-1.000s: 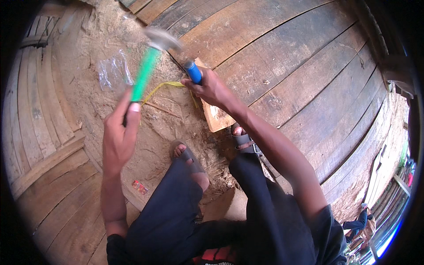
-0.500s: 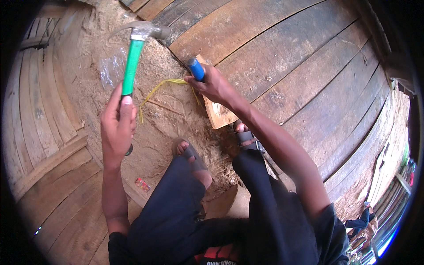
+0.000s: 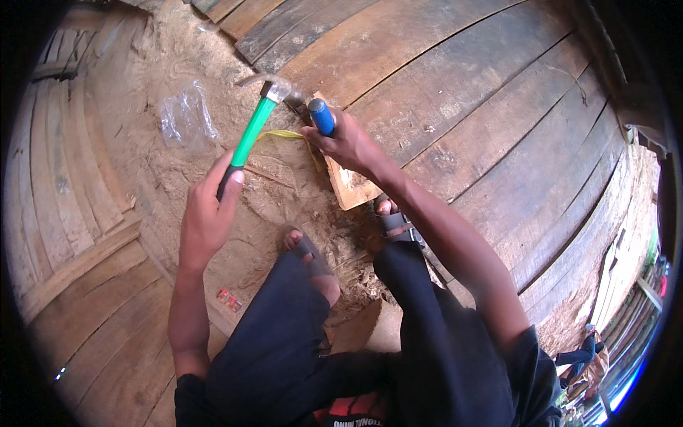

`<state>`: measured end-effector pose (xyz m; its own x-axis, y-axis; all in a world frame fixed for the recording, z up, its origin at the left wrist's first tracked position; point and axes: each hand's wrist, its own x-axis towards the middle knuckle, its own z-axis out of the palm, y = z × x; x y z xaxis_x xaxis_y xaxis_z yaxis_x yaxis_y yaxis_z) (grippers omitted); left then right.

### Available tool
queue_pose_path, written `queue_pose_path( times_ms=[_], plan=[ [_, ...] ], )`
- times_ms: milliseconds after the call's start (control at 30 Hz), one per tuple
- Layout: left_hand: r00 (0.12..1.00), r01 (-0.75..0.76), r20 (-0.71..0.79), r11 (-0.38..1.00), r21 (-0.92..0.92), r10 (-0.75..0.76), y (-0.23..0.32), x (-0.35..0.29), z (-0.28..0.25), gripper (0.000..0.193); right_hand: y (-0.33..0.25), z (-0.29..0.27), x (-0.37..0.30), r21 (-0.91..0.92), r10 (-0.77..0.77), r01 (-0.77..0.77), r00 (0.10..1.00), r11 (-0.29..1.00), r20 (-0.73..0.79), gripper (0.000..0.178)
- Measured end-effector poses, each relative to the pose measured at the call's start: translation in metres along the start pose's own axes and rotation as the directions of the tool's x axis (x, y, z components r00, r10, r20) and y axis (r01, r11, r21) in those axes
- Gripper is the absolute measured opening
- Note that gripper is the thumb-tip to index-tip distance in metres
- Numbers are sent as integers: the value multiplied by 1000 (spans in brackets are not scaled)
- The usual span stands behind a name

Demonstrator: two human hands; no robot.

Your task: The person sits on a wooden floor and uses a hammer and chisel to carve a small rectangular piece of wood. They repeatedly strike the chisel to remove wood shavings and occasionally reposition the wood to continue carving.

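My left hand (image 3: 206, 220) is closed round the black grip of a claw hammer (image 3: 252, 135) with a green shaft. Its metal head is beside the top of a blue-handled chisel (image 3: 321, 117), with a small gap between them. That chisel is gripped in my right hand (image 3: 348, 146), capped end up; the hand hides its blade. Below the right hand is a pale wooden block (image 3: 352, 193) with a roughly cut hollow, partly covered by the hand and forearm. A yellow strap (image 3: 281, 134) runs from near the block toward the hammer.
Wide wooden planks (image 3: 455, 92) stretch to the right. Sandy ground (image 3: 263, 203) with a clear plastic bag (image 3: 186, 117) and a small red wrapper (image 3: 228, 299) is on the left. My sandalled feet (image 3: 306, 249) are near the block. Another person (image 3: 587, 359) is at the far right edge.
My left hand has brought the hammer down and to the right, its head now close to the chisel's top. The right hand and chisel have shifted only slightly.
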<state>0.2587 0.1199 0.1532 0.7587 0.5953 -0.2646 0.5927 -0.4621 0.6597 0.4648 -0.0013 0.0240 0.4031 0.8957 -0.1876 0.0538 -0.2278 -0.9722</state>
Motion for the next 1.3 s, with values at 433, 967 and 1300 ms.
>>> queue_pose_path(
  times_ms=[433, 967, 1300],
  plan=[
    [873, 483, 271, 801, -355, -406, -124, -41, 167, 47, 55, -10, -35, 446, 197, -90, 960, 890, -199, 23],
    [799, 590, 451, 664, -459, -398, -214, -31, 221, 51, 46, -16, -64, 367, -23, 180, 919, 912, -393, 23],
    [760, 629, 491, 668, -396, -425, -227, -33, 232, 60, 55, -17, -64, 339, -92, 256, 898, 905, -431, 21]
  ],
)
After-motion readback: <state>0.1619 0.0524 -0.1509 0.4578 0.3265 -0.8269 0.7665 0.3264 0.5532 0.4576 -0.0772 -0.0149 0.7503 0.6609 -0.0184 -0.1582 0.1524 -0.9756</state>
